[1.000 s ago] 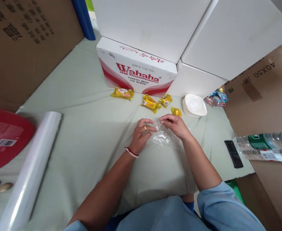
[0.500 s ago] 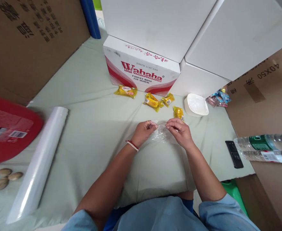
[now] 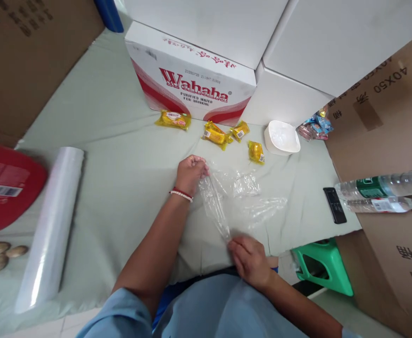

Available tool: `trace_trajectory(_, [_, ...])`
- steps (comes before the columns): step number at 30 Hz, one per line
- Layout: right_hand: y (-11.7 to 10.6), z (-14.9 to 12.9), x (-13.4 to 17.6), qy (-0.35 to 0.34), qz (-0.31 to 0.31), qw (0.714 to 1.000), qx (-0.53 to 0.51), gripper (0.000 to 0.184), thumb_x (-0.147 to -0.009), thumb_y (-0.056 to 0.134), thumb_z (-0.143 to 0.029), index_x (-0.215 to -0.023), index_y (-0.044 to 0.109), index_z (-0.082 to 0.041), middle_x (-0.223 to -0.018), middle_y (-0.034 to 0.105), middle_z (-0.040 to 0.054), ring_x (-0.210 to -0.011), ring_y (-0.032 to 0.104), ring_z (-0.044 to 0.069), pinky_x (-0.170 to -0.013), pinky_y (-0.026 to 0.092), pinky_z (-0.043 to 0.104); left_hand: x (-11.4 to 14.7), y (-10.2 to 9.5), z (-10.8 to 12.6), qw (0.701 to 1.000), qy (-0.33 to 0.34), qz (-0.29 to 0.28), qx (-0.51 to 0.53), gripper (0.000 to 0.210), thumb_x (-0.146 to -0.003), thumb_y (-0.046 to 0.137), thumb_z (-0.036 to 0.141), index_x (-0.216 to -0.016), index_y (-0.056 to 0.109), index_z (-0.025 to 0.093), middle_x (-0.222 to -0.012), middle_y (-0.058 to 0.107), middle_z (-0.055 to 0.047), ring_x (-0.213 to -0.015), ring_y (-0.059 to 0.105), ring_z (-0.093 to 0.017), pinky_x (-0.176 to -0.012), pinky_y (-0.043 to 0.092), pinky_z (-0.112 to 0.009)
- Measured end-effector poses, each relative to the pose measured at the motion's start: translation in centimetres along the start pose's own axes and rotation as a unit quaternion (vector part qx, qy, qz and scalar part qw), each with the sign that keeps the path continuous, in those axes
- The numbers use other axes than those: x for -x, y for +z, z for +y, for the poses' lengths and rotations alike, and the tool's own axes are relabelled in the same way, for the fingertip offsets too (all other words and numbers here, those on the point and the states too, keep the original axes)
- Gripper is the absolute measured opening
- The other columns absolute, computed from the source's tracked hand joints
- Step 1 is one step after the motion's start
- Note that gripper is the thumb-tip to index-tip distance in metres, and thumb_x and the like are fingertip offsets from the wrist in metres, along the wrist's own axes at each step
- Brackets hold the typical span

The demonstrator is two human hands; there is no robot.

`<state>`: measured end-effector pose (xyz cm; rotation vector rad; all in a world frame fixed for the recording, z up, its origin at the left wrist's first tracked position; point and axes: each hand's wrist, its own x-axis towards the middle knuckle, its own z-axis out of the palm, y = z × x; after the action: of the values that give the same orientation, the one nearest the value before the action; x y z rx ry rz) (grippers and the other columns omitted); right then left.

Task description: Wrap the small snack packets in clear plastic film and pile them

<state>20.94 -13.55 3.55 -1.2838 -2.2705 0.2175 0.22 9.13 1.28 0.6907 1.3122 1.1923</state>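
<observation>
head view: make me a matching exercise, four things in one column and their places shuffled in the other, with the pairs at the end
1. clear plastic film
2. white bowl
3. black handheld device
4. green stool

a. lower than the table, past its near edge
b. at the foot of a white box
c. held between left hand and right hand
d. beside the plastic bottles

Pairs: 1-c, 2-b, 3-d, 4-a

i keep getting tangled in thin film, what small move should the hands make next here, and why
Probably a gentle spread of the clear plastic by the right hand: it and the left hand grip opposite ends of a narrow, bunched strip, while the rest looks creased.
</observation>
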Motion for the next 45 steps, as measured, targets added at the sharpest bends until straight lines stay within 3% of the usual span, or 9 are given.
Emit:
trace_trajectory(7, [-3.3,-2.1,-4.0,-0.041,-0.208,0.951,-0.225,0.029,-0.103,0.051,-0.019,-0.123,0.071,-0.025,-0.096,0.077,0.0046,-0.076,0.073,0.018,-0.066,0.059,0.028,0.2,-0.2,0.4,0.999,-0.01,-0.042,0.016,0.009,-0.078,0.064,0.021,-0.077,0.056,0.018,-0.066,0.066,0.0,-0.052,0.064,-0.013,-0.047,0.039,-0.021])
trace_trajectory(14, [-8.8,3.6,-9.0,0.166,0.063,0.979,-0.101,0.029,-0.103,0.061,-0.028,-0.13,0.071,-0.033,-0.115,0.075,0.0083,-0.1,0.073,0.025,-0.084,0.062,0.042,-0.3,-1.0,0.0,0.994,0.066,0.008,-0.083,0.003,-0.087,0.058,0.025,-0.087,0.058,0.022,-0.072,0.064,0.003,-0.05,0.058,-0.012,-0.052,0.042,-0.024])
trace_trajectory(17, [-6.4,5.1,-7.9,0.079,-0.062,0.994,-0.035,0.043,-0.101,0.065,-0.034,-0.143,0.065,-0.029,-0.15,0.061,0.0139,-0.134,0.061,0.032,-0.107,0.056,0.055,-0.4,-1.4,-0.1,0.969,0.141,0.029,-0.199,0.008,-0.091,0.056,0.025,-0.086,0.062,0.023,-0.078,0.065,0.001,-0.061,0.058,-0.015,-0.067,0.047,-0.028])
trace_trajectory(21, [-3.3,3.9,-3.4,-0.008,-0.27,0.962,-0.046,0.045,-0.103,0.06,-0.027,-0.149,0.061,-0.024,-0.163,0.05,0.0141,-0.151,0.047,0.032,-0.122,0.045,0.058,-0.6,-1.9,0.0,0.941,0.173,0.062,-0.285,0.01,-0.091,0.057,0.022,-0.086,0.065,0.022,-0.078,0.065,-0.001,-0.078,0.06,-0.019,-0.084,0.046,-0.03])
trace_trajectory(28, [-7.5,1.4,-0.6,0.021,-0.382,0.896,-0.227,0.035,-0.103,0.062,-0.031,-0.136,0.07,-0.024,-0.138,0.072,0.0112,-0.133,0.065,0.026,-0.115,0.054,0.046,-1.6,-2.8,-0.4,0.939,0.136,0.087,-0.304,0.004,-0.087,0.06,0.024,-0.088,0.062,0.021,-0.087,0.063,-0.002,-0.086,0.062,-0.02,-0.097,0.049,-0.035])
trace_trajectory(32, [-9.5,3.5,-2.9,0.123,-0.248,0.926,-0.255,0.027,-0.106,0.057,-0.031,-0.127,0.074,-0.029,-0.114,0.08,0.0044,-0.104,0.077,0.019,-0.093,0.063,0.035,-0.4,-2.7,1.6,0.906,0.201,0.145,-0.343,0.039,-0.078,0.072,0.022,-0.115,0.06,0.017,-0.128,0.052,-0.014,-0.123,0.056,-0.031,-0.118,0.041,-0.049])
trace_trajectory(36, [-6.6,6.1,-6.0,0.215,-0.044,0.965,-0.145,0.028,-0.106,0.055,-0.036,-0.126,0.074,-0.028,-0.12,0.079,0.0072,-0.112,0.074,0.024,-0.101,0.06,0.044,4.0,-0.7,4.8,0.837,0.352,0.086,-0.41,0.036,-0.09,0.064,0.023,-0.125,0.058,0.015,-0.137,0.051,-0.017,-0.138,0.045,-0.037,-0.123,0.032,-0.057])
trace_trajectory(41, [1.1,7.1,-8.2,0.109,-0.073,0.988,-0.08,0.053,-0.103,0.055,-0.035,-0.152,0.055,-0.015,-0.157,0.055,0.0203,-0.149,0.048,0.033,-0.124,0.04,0.058,9.9,0.4,1.3,0.729,0.367,-0.226,-0.532,0.029,-0.1,0.05,0.025,-0.12,0.07,0.017,-0.121,0.07,-0.018,-0.126,0.062,-0.035,-0.116,0.042,-0.053])
trace_trajectory(45, [3.9,8.5,-7.7,0.084,-0.124,0.988,-0.029,0.065,-0.106,0.05,-0.04,-0.163,0.039,-0.011,-0.17,0.035,0.0205,-0.162,0.026,0.033,-0.131,0.026,0.059,11.3,-3.2,-3.9,0.707,0.329,-0.202,-0.593,0.051,-0.104,0.047,0.035,-0.151,0.054,0.017,-0.163,0.046,-0.02,-0.154,0.04,-0.035,-0.128,0.023,-0.061])
